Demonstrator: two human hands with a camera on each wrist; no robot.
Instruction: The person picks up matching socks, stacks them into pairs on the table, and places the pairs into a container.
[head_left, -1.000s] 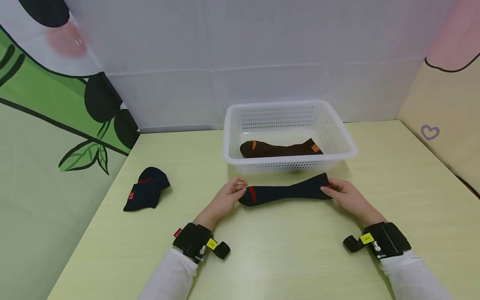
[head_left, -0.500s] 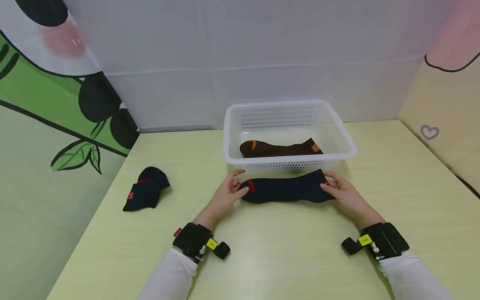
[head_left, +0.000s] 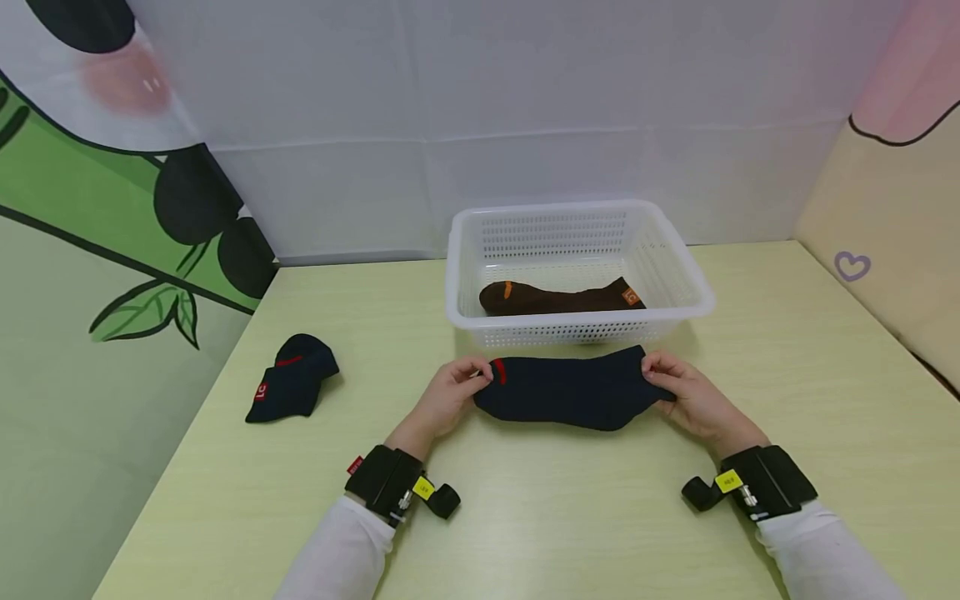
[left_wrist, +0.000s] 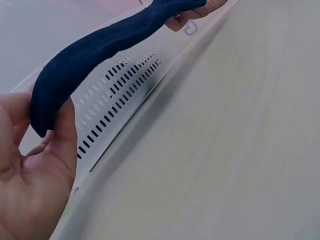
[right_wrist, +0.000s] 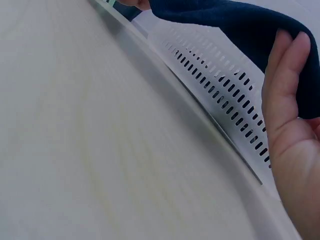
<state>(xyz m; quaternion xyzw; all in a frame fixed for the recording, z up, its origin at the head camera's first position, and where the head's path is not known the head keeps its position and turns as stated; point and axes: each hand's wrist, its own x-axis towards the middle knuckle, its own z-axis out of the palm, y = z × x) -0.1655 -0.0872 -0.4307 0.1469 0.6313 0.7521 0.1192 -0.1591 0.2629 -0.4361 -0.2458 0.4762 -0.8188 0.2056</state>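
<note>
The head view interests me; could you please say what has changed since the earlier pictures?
The dark sock has been spread broader, its near edge dropping lower in the head view. The left hand and right hand remain at its ends. The basket, brown sock and folded sock stayed put.

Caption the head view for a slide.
Left hand and right hand hold a navy sock by its ends in front of a white basket with a brown sock inside.

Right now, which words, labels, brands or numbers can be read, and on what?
"LC", apparently: red label on the folded navy sock.
Orange patch on the brown sock: letters too small.
Yellow tag and red tag, left wrist strap: too small.
Second yellow tag, right wrist strap: too small.
Held navy sock: no readable text.
</note>
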